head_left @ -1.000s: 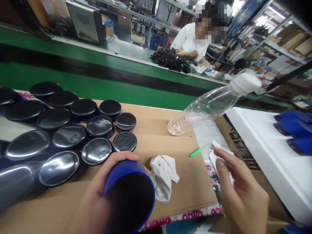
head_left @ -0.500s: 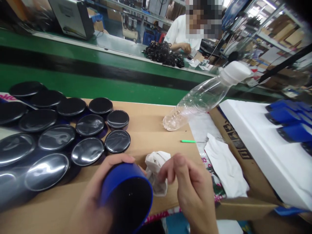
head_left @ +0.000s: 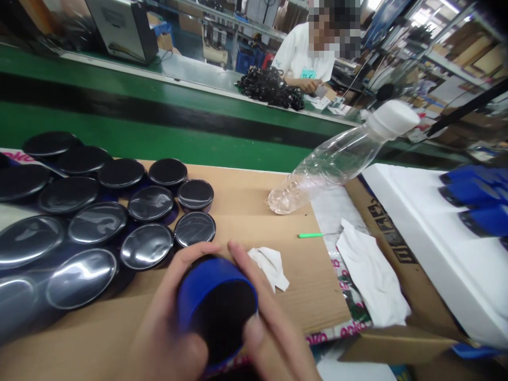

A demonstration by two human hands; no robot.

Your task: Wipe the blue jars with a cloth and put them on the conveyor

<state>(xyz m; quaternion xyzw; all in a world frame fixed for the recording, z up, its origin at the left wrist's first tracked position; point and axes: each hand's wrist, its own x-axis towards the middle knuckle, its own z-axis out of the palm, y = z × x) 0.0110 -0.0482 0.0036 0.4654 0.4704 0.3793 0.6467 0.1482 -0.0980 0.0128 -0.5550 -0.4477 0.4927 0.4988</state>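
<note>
My left hand (head_left: 164,330) holds a blue cylinder (head_left: 198,283) with a black end face, tilted toward me at the bottom centre. My right hand (head_left: 273,338) grips it from the right, with the thumb on the black face and the forefinger along the rim. A crumpled white cloth (head_left: 273,266) lies on the cardboard sheet (head_left: 246,203) just behind my right fingers; whether they touch it is hidden. Several similar cylinders with glossy black tops (head_left: 151,203) stand in rows at the left.
A clear plastic bottle (head_left: 337,159) with a white cap leans at the cardboard's right edge. A green pen (head_left: 310,235) and white paper (head_left: 373,275) lie nearby. White foam board (head_left: 432,238) carries blue parts (head_left: 476,201). Beyond the green conveyor (head_left: 159,140), a person (head_left: 304,58) works beside black cables (head_left: 273,90).
My right hand left the white paper at the right, reached over the crumpled cloth, and now grips the blue cylinder. The cloth lies flatter and farther right. My left hand kept its hold.
</note>
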